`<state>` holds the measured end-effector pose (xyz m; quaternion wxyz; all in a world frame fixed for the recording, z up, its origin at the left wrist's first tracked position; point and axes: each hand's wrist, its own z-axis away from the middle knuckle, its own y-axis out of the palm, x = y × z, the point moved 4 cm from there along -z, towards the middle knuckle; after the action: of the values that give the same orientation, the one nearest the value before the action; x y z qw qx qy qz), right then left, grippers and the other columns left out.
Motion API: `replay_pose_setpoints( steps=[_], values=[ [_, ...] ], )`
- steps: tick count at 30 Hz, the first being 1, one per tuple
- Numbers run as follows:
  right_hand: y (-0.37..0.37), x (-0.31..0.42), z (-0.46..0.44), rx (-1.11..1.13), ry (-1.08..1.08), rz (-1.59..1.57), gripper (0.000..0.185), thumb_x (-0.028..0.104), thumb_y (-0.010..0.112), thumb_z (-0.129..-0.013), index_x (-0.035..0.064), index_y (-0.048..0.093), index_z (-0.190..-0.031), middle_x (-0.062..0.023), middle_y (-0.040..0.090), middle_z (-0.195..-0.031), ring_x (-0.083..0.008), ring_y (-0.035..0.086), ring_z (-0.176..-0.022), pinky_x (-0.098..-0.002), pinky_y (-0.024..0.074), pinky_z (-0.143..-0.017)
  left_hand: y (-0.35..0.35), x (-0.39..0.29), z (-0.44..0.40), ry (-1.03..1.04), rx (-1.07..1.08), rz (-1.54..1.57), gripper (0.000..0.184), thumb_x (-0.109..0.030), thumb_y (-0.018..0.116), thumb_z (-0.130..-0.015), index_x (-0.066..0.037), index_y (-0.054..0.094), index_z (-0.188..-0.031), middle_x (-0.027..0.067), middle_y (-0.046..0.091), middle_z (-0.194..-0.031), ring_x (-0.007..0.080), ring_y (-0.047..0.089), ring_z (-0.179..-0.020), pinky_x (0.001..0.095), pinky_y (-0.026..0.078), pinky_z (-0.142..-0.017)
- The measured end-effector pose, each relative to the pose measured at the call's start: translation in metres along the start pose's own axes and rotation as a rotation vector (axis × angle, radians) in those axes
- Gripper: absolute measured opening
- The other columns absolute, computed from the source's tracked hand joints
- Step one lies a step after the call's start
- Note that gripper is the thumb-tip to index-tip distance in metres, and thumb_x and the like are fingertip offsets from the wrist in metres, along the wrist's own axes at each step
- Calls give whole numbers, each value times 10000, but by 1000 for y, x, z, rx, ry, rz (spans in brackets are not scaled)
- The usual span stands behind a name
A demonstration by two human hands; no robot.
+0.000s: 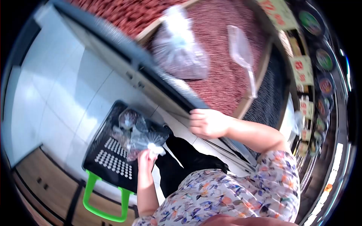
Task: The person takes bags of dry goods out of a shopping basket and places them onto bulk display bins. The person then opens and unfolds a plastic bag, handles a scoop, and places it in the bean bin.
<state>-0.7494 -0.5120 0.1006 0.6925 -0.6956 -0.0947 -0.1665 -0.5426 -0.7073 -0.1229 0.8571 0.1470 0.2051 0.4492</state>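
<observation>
My left hand (146, 160) is closed on the gathered white neck of a clear plastic bag (145, 143), low over the black shopping basket (90, 154) with its green handle (88, 192). Other clear bags lie in the basket beside it, their contents hard to make out. My right hand (207, 123) is curled into a fist at the front edge of the display bin (173, 84); its palm is hidden, so I cannot tell what it grips. Above it, a filled plastic bag (181, 56) sits on reddish grains (218, 83), and a clear scoop (241, 52) rests near the divider.
Darker grains (269, 84) fill the compartment to the right, and brighter red ones (120, 15) lie at the top. Yellow price cards (301, 69) line the far side. A wooden cabinet (43, 184) stands lower left, across the white tile floor (64, 98).
</observation>
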Motion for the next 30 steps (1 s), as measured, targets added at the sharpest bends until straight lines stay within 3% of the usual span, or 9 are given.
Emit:
replay_pose_setpoints(
  steps=[4,6,10,14,18,22,25,29,30],
  values=[
    [2,1,4,-129,5,-42,214,251,633,-637,76,561,-738,-30,525,-716,-224,517,-782,-370,408,-803,40,-20,79,72,269,-16,223,-116,499,-758,-87,445,-544,80,541,-653,193,462,-432,371,437,-484],
    [-6,8,5,-144,38,-89,461,303,700,-610,69,602,-996,-77,571,-893,-250,517,-916,-396,397,-862,52,-24,105,131,346,35,309,-103,459,-743,-106,316,-470,93,490,-572,177,384,-372,376,423,-472],
    [-27,67,9,-232,86,-364,910,348,769,-584,199,355,-1381,-180,316,-1397,-402,343,-1247,-482,330,-986,168,-35,201,229,786,-127,323,-168,567,-679,-57,372,-448,95,465,-531,180,422,-438,295,395,-477],
    [-38,109,32,-425,125,-560,790,346,698,-689,200,351,-1383,-212,245,-1433,-423,288,-1293,-493,320,-1011,247,-20,256,171,1012,-224,338,-178,623,-627,-53,361,-454,71,433,-524,174,409,-484,282,328,-484],
    [-64,115,82,-530,186,-631,508,346,661,-757,127,570,-1206,-174,439,-1333,-412,423,-1212,-478,379,-983,290,4,265,154,1248,-552,297,-140,637,-644,-53,386,-510,21,437,-583,128,383,-557,260,264,-527],
    [-78,106,143,-633,331,-674,428,324,661,-752,139,636,-1137,-136,510,-1284,-338,507,-1158,-428,418,-969,318,25,276,63,1339,-556,209,-145,619,-750,47,631,-833,208,606,-943,264,592,-879,353,435,-832],
    [-83,104,198,-977,743,-1477,460,303,594,-839,17,549,-1196,-200,535,-1212,-302,550,-1103,-394,463,-929,324,28,270,117,1292,-553,362,-158,627,-783,54,610,-1077,218,457,-1304,251,520,-1138,360,362,-987],
    [-79,70,273,-1431,481,-1963,429,239,495,-901,-49,478,-1219,-211,554,-1171,-302,580,-1042,-343,487,-867,293,25,219,204,852,-608,268,-37,510,-874,27,563,-1129,132,517,-1274,194,578,-1050,292,426,-908],
    [-76,59,299,-1501,868,-1459,396,224,489,-907,-38,497,-1203,-181,567,-1151,-278,577,-1024,-331,471,-863,288,19,211,320,708,-721,286,-60,490,-882,16,551,-1150,159,524,-1259,229,594,-1037,303,449,-879]
  ],
)
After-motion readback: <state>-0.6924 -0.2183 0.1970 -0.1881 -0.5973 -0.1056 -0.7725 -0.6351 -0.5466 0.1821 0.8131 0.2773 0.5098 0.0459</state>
